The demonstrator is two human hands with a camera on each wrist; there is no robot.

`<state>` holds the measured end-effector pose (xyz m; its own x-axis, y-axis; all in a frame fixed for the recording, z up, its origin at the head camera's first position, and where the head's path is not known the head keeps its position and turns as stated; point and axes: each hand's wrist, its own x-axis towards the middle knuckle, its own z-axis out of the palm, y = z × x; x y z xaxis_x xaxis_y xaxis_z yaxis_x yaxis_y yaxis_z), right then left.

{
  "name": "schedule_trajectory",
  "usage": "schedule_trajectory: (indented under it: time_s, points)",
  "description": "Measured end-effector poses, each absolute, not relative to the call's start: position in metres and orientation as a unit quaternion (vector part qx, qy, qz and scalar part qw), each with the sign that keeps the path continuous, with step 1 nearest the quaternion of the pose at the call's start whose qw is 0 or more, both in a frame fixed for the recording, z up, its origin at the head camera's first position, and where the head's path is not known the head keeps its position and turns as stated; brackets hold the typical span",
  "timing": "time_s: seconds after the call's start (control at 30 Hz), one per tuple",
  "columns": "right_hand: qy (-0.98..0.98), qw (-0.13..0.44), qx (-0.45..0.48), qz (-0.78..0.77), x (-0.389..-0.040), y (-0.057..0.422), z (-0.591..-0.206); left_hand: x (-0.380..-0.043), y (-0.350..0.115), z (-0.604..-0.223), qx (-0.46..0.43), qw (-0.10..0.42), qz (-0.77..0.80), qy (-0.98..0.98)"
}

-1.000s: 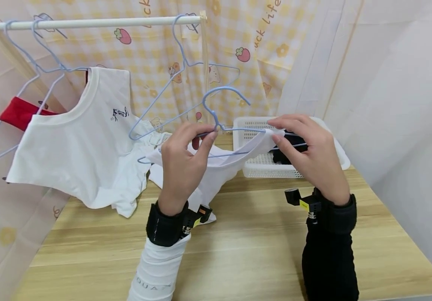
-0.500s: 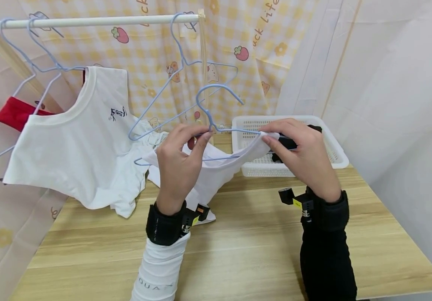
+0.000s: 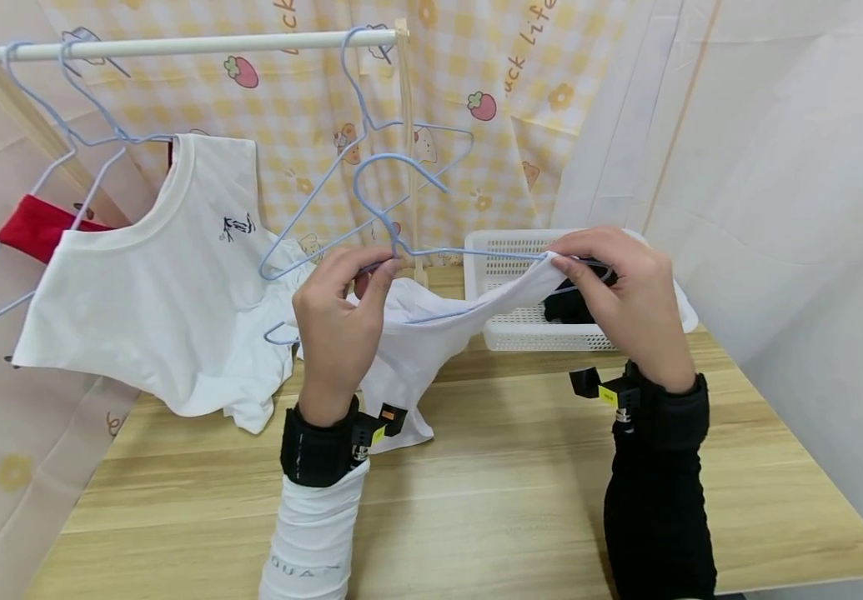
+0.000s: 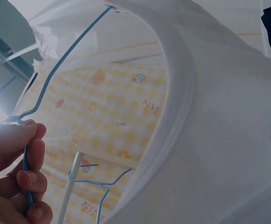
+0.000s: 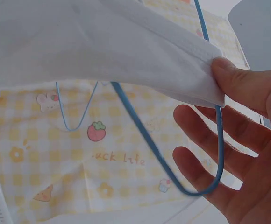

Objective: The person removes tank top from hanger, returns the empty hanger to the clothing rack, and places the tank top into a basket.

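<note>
My left hand (image 3: 341,325) pinches a blue clothes hanger (image 3: 398,158) just below its hook, fingers curled round the wire in the left wrist view. A white shirt (image 3: 412,367) hangs from this hanger's right arm, its lower part trailing on the table. My right hand (image 3: 622,292) pinches the shirt's shoulder edge between thumb and fingers. In the right wrist view the hanger's rounded end (image 5: 194,192) sticks out past the fabric, in front of the lower fingers. The left wrist view shows the wide neck opening (image 4: 175,88), with the hanger wire (image 4: 49,77) running up to its far edge.
On the left stands a rack with a white rail (image 3: 213,44). It bears a bare hanger (image 3: 303,212), a white sleeveless top (image 3: 168,283) and a red garment (image 3: 33,229). A white basket (image 3: 502,337) with dark cloth stands behind my right hand on the wooden table (image 3: 506,500).
My left hand has moved left with the hanger, whose hook has shifted left too. The right hand dipped left, then came back right, and the shirt now stretches tauter between the hands.
</note>
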<state>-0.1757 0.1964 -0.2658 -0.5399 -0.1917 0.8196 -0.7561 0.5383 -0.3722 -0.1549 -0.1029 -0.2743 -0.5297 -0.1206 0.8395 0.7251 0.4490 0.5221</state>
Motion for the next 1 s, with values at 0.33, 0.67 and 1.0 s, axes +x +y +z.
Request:
schedule_trajectory:
  time_s: [0.33, 0.67, 1.0]
  points:
    - [-0.759, 0.458, 0.158, 0.435, -0.180, 0.217, -0.265, -0.157, -0.116, -0.274, -0.148, 0.438, -0.529, -0.711]
    - [-0.756, 0.444, 0.181, 0.446, -0.180, 0.213, -0.264, -0.158, -0.118, -0.273, -0.091, 0.422, -0.572, -0.697]
    - [-0.797, 0.366, 0.305, 0.371, -0.191, 0.187, -0.275, -0.159, -0.115, -0.275, -0.094, 0.419, -0.594, -0.680]
